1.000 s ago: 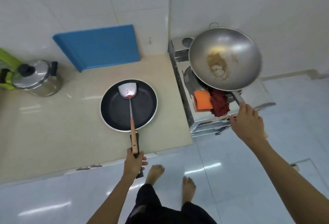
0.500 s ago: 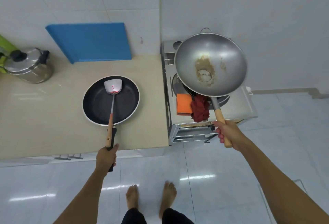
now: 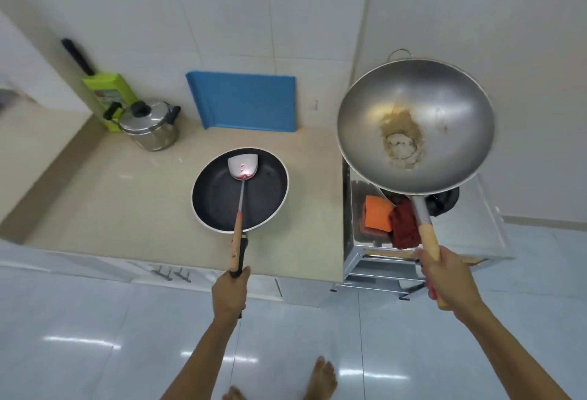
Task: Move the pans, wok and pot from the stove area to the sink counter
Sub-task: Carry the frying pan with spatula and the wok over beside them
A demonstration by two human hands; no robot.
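Note:
A steel wok (image 3: 444, 114) with brown residue in its bottom hangs in the air above the stove (image 3: 476, 234), held by its wooden handle in my right hand (image 3: 444, 279). A black frying pan (image 3: 216, 196) with a pale rim is over the beige counter (image 3: 111, 209), and a metal spatula (image 3: 243, 166) with red specks lies in it. My left hand (image 3: 230, 291) is closed on the pan's black handle at the counter's front edge. A lidded steel pot (image 3: 151, 128) stands at the back left of the counter.
A blue cutting board (image 3: 247, 101) leans on the tiled wall behind the pan. A green box (image 3: 109, 94) stands behind the pot. An orange sponge (image 3: 378, 212) and a dark red cloth (image 3: 405, 228) lie on the stove. My bare feet are on glossy floor tiles.
The wok has risen higher above the stove in my right hand. The view has pulled back and shifted, so the pot and green box now show more fully. My left hand stays on the pan's handle.

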